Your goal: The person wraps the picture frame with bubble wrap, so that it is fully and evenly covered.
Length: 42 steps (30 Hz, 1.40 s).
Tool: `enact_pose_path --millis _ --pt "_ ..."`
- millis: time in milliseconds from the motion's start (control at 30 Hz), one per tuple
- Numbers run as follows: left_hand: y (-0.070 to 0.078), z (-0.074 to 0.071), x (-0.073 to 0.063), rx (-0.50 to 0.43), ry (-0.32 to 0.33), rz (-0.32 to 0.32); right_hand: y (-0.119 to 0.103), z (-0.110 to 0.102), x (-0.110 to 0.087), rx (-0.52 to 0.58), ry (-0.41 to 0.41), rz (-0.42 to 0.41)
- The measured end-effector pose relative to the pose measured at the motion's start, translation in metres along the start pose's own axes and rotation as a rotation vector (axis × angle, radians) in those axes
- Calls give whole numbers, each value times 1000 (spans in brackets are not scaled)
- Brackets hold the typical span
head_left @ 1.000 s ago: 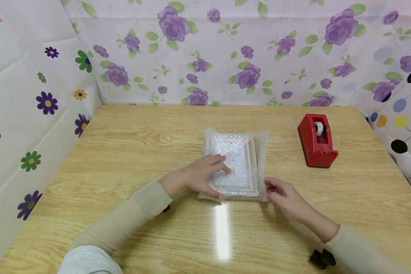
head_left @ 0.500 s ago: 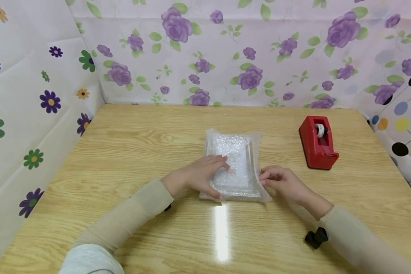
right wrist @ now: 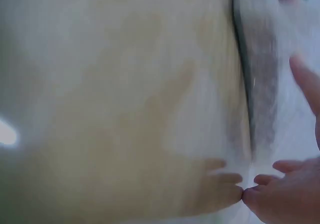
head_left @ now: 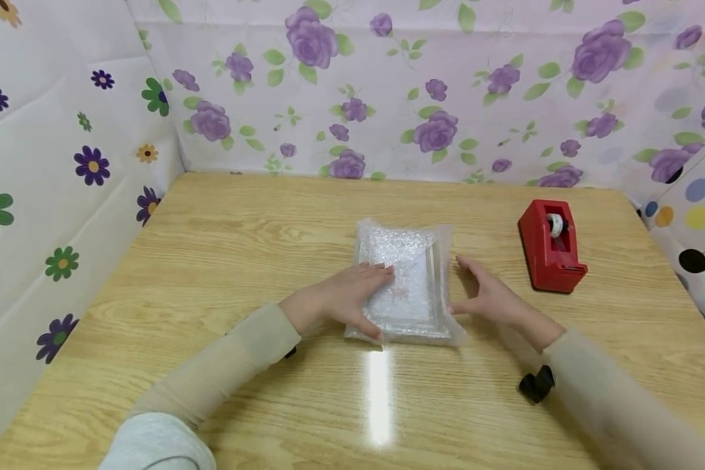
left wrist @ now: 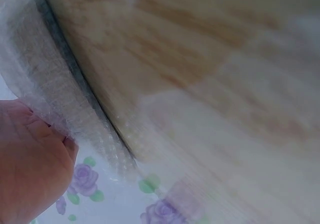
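Note:
A picture frame [head_left: 414, 300] wrapped in bubble wrap [head_left: 408, 237] lies flat on the wooden table. My left hand [head_left: 349, 295] rests on its left part, fingers spread over the top and thumb by the near edge. In the left wrist view, that hand [left wrist: 32, 159] is against the wrap's side [left wrist: 65, 79]. Beside the right edge, my right hand [head_left: 493, 297] has its thumb and fingers spread apart, thumb tip right at the loose wrap. The right wrist view is blurred; it shows the right hand [right wrist: 287, 194] low by the table beside the wrapped side [right wrist: 262, 79].
A red tape dispenser [head_left: 555, 251] with a roll of tape stands to the right of the frame. Flowered cloth [head_left: 388, 98] hangs behind the wooden table [head_left: 258, 222], with more patterned cloth at both sides. A black device [head_left: 536, 384] sits at the right wrist.
The right hand pulled the loose right edge of the wrap inward against the frame, then let go and spread its fingers. The left hand stayed on the frame.

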<state>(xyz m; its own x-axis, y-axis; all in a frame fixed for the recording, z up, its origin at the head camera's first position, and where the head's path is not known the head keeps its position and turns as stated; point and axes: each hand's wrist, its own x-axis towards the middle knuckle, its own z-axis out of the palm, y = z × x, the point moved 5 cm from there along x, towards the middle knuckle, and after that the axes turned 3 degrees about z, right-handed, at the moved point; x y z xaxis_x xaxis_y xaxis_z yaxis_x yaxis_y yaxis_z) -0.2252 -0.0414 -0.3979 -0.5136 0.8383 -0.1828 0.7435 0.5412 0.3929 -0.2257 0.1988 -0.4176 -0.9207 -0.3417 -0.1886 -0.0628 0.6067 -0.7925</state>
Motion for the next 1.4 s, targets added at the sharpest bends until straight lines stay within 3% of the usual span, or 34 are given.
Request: enact_pose_path --millis 267,533,1000,1400 --pt "-1 1 0 -1 -14 -3 10 -5 30 -121 -131 30" --pt "-1 1 0 -11 -24 -7 6 -5 41 -119 -204 -66" --pt "-4 3 2 -52 -23 45 -6 -1 47 -240 -224 -155" --pt "-3 1 3 -57 -21 28 -34 -10 47 -646 -242 -42"
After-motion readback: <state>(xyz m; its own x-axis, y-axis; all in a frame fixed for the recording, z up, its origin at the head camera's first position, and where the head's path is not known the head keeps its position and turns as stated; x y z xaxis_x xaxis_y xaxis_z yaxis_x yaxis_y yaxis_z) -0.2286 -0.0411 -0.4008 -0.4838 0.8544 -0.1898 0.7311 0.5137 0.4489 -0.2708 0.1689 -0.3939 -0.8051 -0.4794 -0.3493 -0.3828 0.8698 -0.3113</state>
